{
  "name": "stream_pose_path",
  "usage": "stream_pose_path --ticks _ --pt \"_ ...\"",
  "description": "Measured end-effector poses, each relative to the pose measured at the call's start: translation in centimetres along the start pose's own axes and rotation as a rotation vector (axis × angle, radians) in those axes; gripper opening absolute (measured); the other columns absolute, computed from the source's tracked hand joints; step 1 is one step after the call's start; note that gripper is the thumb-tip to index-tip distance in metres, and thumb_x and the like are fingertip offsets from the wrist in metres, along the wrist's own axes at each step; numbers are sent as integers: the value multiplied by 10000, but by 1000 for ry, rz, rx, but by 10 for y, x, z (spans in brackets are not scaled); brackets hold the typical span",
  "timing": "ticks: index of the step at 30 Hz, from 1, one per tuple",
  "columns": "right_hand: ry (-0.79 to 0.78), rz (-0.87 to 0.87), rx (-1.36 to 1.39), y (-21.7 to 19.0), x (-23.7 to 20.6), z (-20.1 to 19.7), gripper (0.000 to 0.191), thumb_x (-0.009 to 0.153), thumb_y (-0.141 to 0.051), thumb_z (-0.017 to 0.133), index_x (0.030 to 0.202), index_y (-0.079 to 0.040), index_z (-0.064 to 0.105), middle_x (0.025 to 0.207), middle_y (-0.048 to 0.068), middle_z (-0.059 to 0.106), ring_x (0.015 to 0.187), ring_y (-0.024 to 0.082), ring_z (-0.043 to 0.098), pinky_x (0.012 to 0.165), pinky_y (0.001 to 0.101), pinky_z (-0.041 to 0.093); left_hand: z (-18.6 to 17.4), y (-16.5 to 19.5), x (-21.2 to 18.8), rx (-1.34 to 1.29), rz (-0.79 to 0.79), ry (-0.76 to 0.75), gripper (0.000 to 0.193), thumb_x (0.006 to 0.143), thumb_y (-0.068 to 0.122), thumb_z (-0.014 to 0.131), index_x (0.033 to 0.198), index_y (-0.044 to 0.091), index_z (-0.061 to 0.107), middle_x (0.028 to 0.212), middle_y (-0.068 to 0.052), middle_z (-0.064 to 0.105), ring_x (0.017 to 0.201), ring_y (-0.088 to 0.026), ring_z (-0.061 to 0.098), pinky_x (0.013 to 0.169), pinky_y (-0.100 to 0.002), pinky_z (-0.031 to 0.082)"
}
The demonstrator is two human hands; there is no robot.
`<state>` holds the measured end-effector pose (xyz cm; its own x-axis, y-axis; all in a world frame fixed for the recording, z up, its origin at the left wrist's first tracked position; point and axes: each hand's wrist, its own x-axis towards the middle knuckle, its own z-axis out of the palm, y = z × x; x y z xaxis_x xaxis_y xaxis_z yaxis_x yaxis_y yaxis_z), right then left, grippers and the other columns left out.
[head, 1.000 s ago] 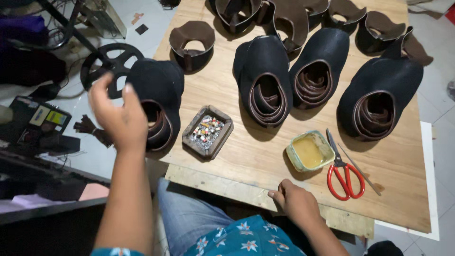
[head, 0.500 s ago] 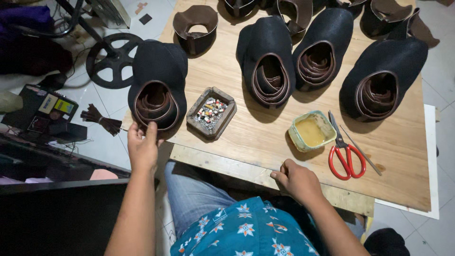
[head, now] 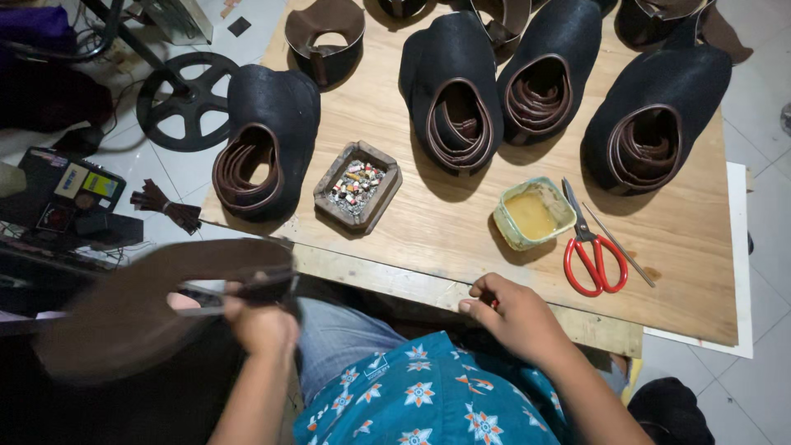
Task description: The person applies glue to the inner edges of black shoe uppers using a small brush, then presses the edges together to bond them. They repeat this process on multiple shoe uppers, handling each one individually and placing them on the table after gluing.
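Left hand point(head: 259, 321), grip pinching blurred brown leather piece point(head: 140, 309); right hand point(head: 515, 317) curled at table edge point(head: 395, 284).

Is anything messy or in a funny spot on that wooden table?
One black shoe upper sits at the left corner of the wooden table and hangs over the edge. The left hand holds a blurred brown strip. The red scissors and glue tub lie neatly.

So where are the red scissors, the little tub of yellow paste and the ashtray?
red scissors point(head: 595, 264), head view, on the handles.
tub of yellow paste point(head: 531, 214), head view, on the paste.
ashtray point(head: 334, 177), head view, on its left rim.
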<state>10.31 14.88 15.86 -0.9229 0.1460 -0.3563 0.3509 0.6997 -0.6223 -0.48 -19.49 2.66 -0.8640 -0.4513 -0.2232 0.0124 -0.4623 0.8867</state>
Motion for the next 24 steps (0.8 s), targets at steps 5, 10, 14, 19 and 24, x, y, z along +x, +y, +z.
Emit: stream_pose_path --ticks 5,10,14,19,24 --pt "15 -106 104 -13 5 9 375 853 -384 725 1069 -78 709 901 99 764 717 232 712 682 346 565 31 -16 -48 432 -533 -257 183 922 110 670 917 105 487 682 -9 507 459 -104 413 353 -287 258" --pt "-39 -129 317 -4 10 15 320 895 -307 717 1077 -43 727 875 74 755 739 132 682 682 308 551 79 -27 -84 260 -543 -755 96 962 134 621 1006 59 579 770 5 598 594 -65 512 481 -240 410" --pt "-53 8 419 13 15 16 249 934 -258 681 981 -23 747 787 27 729 721 86 612 661 288 531 94 -38 -93 274 -530 -803 163 930 100 612 1086 55 605 876 -31 696 739 -89 635 630 -233 502" --pt "150 -24 317 37 12 2 235 959 -253 657 975 -28 722 773 29 701 732 103 614 688 278 521 82 -46 -81 235 -876 -416 187 922 52 655 1088 81 574 878 -107 634 742 -188 630 681 -323 525" --pt "320 -38 -30 46 -1 -16 195 950 -246 681 1005 -62 712 858 121 718 762 240 687 691 352 527 50 -6 -71 -27 -496 -189 173 914 -9 567 1082 27 544 937 -129 625 819 -234 626 721 -344 532"
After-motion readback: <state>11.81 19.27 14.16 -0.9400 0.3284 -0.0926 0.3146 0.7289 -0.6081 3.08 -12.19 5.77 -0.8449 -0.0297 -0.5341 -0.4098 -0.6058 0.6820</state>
